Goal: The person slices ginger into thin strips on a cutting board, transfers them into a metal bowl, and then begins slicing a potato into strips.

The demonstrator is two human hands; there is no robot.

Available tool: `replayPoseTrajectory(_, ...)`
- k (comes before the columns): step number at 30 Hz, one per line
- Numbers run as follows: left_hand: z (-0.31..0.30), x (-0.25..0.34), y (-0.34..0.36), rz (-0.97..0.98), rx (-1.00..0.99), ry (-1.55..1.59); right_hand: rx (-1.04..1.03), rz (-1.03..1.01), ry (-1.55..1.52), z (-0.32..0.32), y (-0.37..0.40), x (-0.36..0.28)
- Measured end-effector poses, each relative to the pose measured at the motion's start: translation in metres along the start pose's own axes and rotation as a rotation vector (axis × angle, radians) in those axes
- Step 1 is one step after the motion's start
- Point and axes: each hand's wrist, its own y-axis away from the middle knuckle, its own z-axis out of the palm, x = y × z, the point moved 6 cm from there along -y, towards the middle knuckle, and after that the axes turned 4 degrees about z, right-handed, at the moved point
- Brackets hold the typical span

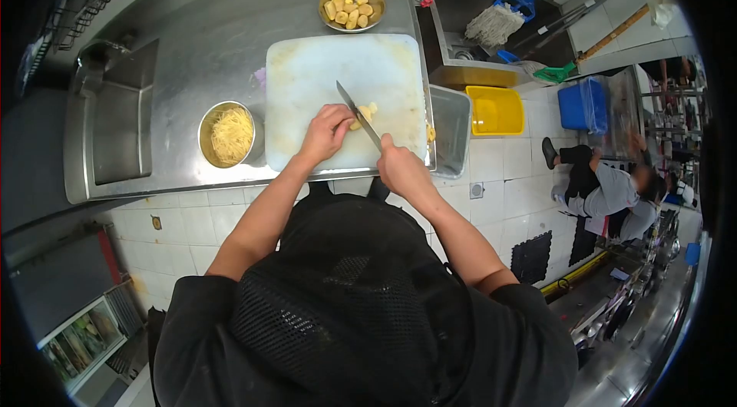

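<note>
On a white cutting board (338, 61), my right hand (402, 169) is closed around the handle of a kitchen knife (359, 116). The blade points away and to the left, lying across pale yellow pieces that look like peeled ginger (368, 110). My left hand (328, 133), fingers curled, presses on a piece at the blade's left side; the fingers partly hide it. To the left stands a round metal container of thin yellow shreds (231, 135). Beyond the board's far edge is a metal bowl (352, 29) of peeled yellow chunks (354, 8).
A steel sink (123, 123) is at the left. Right of the board are a grey bin (451, 134), a yellow tub (495, 110) and a sink holding a mop (494, 26). A blue bin (581, 106) and a seated person (606, 180) are farther right.
</note>
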Motion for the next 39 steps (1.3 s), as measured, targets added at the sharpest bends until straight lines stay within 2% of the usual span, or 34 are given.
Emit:
replayPoseTrajectory(4, 0.004, 0.002, 0.006, 0.01, 0.028, 0.016, -0.1, 0.023, 0.023, -0.024, 0.039, -0.003)
replayPoseTrajectory(8, 0.005, 0.003, 0.007, 0.04, 0.038, -0.014, -0.129, 0.047, 0.052, -0.008, 0.031, 0.002)
replayPoseTrajectory(11, 0.004, 0.003, 0.007, 0.054, 0.058, -0.005, -0.038, 0.015, 0.017, 0.022, -0.003, 0.007)
replayPoseTrajectory(16, 0.003, 0.004, 0.004, 0.038, 0.037, -0.023, -0.065, 0.026, -0.024, -0.017, 0.029, -0.007)
replayPoseTrajectory(23, 0.003, 0.005, 0.007, 0.027, 0.029, -0.042, 0.031, -0.028, 0.013, 0.027, -0.012, 0.003)
replayPoseTrajectory(26, 0.003, 0.006, 0.006, 0.064, 0.043, -0.041, -0.035, -0.002, 0.013, -0.003, 0.009, -0.002)
replayPoseTrajectory(29, 0.004, 0.004, 0.008, 0.086, 0.067, -0.032, -0.082, 0.015, 0.004, 0.009, 0.014, 0.005)
replayPoseTrajectory(32, 0.004, 0.003, 0.008, 0.084, 0.049, -0.058, 0.036, -0.028, -0.026, 0.03, -0.012, 0.008)
replayPoseTrajectory(36, 0.003, 0.005, 0.005, 0.052, 0.06, -0.045, -0.054, 0.004, 0.013, -0.007, 0.014, -0.002)
replayPoseTrajectory(38, 0.004, 0.004, 0.009, 0.071, 0.057, -0.041, -0.116, 0.032, 0.019, 0.005, 0.019, 0.004)
replayPoseTrajectory(39, 0.004, 0.004, 0.009, 0.069, 0.057, -0.04, -0.073, 0.012, 0.014, 0.022, 0.006, 0.008)
